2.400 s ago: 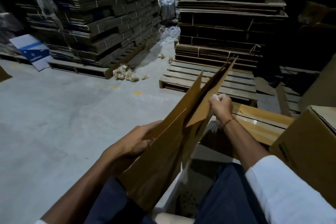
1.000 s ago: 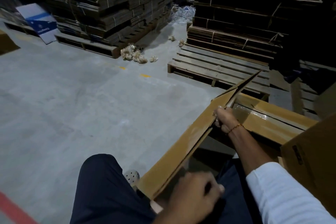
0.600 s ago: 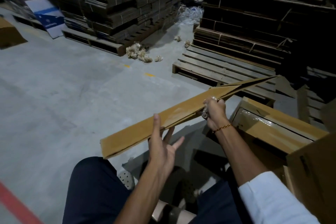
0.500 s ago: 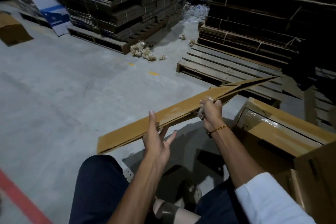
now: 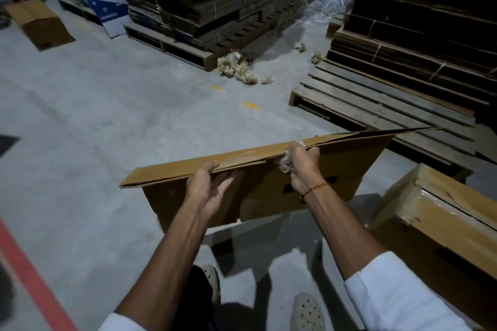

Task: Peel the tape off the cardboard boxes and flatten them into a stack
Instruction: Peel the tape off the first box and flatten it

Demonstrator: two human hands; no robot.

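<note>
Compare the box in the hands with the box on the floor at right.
The held box is collapsed nearly flat and lifted off the floor; the right box is full-bodied and rests on the floor. The right box carries glossy tape; a wad of peeled tape sits in the right hand. Both are brown cardboard.

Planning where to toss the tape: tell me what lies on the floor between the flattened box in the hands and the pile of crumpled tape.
In the head view, only bare concrete floor with short yellow marks separates the flattened box from the crumpled tape pile.
</note>
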